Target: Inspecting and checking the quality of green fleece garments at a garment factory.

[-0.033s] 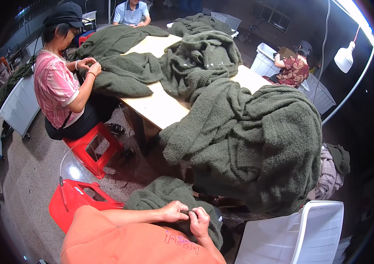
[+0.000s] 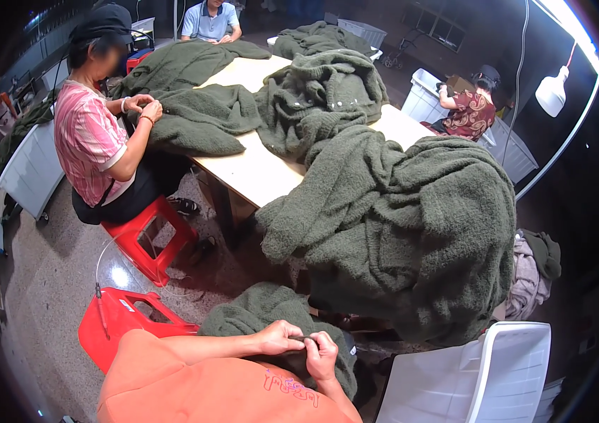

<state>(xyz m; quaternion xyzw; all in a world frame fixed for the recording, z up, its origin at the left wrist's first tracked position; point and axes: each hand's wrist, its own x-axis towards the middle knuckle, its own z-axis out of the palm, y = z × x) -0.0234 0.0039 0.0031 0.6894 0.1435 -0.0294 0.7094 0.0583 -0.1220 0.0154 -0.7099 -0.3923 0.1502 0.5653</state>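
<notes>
A dark green, fuzzy knit garment (image 2: 253, 310) lies bunched across my lap. My left hand (image 2: 282, 338) is closed, thumb and fingers pinching a bit of its edge. Right beside it, my right hand (image 2: 322, 354) is closed on the same edge, with the fingertips of both hands almost touching. Whatever small detail sits between the fingertips is too small to make out. Just beyond my lap, a large heap of similar green knit garments (image 2: 412, 225) hangs over the near end of the table (image 2: 243, 166).
Red plastic stools (image 2: 148, 236) stand at left, one beside me with a thin cord-hung tool (image 2: 102, 310). A white bin (image 2: 447, 374) is close on my right. A co-worker in a pink shirt (image 2: 91, 137) handles green knitwear; others sit farther off. A lamp (image 2: 552, 93) hangs at right.
</notes>
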